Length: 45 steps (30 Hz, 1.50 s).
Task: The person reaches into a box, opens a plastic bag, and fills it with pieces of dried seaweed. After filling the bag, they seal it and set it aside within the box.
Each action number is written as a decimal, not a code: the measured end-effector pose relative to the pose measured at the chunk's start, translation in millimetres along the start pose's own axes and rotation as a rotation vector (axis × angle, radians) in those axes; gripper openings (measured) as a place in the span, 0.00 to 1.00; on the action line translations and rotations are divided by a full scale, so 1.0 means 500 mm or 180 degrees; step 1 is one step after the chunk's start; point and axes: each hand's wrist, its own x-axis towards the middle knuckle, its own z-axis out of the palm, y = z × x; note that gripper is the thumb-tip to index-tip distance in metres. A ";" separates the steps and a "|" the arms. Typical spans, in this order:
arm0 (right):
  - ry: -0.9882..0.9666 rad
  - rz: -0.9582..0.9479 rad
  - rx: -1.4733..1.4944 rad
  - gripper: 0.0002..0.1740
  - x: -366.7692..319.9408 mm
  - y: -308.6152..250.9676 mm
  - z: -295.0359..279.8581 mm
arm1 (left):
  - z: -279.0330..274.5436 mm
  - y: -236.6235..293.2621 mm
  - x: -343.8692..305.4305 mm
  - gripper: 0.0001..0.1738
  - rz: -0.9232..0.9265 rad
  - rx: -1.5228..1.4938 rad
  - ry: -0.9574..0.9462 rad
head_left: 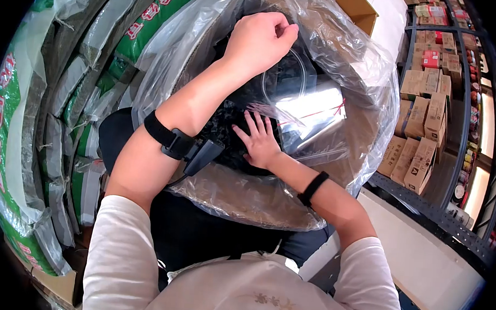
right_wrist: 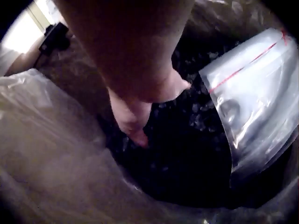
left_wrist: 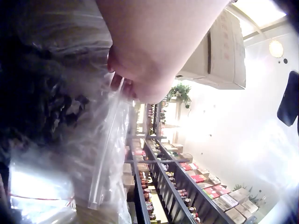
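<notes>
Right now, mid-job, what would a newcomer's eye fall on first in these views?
Probably the glare on the red-lined clear bag, inside the plastic-lined container. Next, the right hand, fingers spread over the dark contents at the container's middle. Then the green-and-white sacks with bold lettering, stacked along the head view's left side.

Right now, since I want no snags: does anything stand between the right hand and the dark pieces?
Nothing visible does: the right hand, spread open, is at the dark pieces; the red-striped clear plastic lies beside it.
</notes>
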 end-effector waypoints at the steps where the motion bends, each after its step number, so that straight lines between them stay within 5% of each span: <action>1: -0.0208 0.0207 -0.0141 0.52 0.018 0.002 -0.001 | 0.001 -0.005 0.003 0.20 0.0108 0.0024 0.0046; 3: -0.0835 0.0483 -0.0222 0.56 0.049 0.009 -0.016 | -0.001 -0.002 0.001 0.20 0.0208 0.0041 0.0086; 6: -0.0984 0.0806 -0.0298 0.51 0.069 0.011 0.036 | 0.000 -0.001 -0.001 0.20 0.0103 0.0016 -0.0038; 11: -0.0391 0.0772 -0.0400 0.36 0.068 -0.006 0.108 | 0.002 0.002 -0.003 0.19 0.0022 -0.0100 -0.0137; 13: -0.1026 0.0373 -0.0740 0.30 0.062 -0.007 0.093 | 0.001 0.002 -0.002 0.19 0.0012 -0.0093 -0.0139; 19: -0.0209 0.0530 -0.0772 0.26 0.065 0.004 0.140 | 0.000 0.005 -0.003 0.19 -0.0014 -0.0087 -0.0212; 24: -0.0568 0.0291 -0.0830 0.23 0.056 0.006 0.115 | 0.001 0.005 -0.002 0.19 -0.0001 -0.0045 -0.0179; 28: -0.0314 0.0373 -0.0344 0.25 0.044 0.042 0.073 | -0.002 0.004 0.000 0.19 -0.0035 -0.0058 -0.0230; 31: -0.0031 -0.0084 0.0926 0.35 0.016 0.075 -0.008 | -0.004 0.004 0.000 0.19 -0.0023 -0.0081 -0.0207; 40: -0.0051 -0.0911 0.3025 0.29 -0.113 0.032 -0.234 | -0.002 -0.001 0.002 0.19 0.0146 -0.0156 -0.0076; 45: 0.0273 -0.1217 0.3641 0.36 -0.195 0.054 -0.329 | -0.006 0.006 -0.001 0.18 0.0012 -0.0177 -0.0233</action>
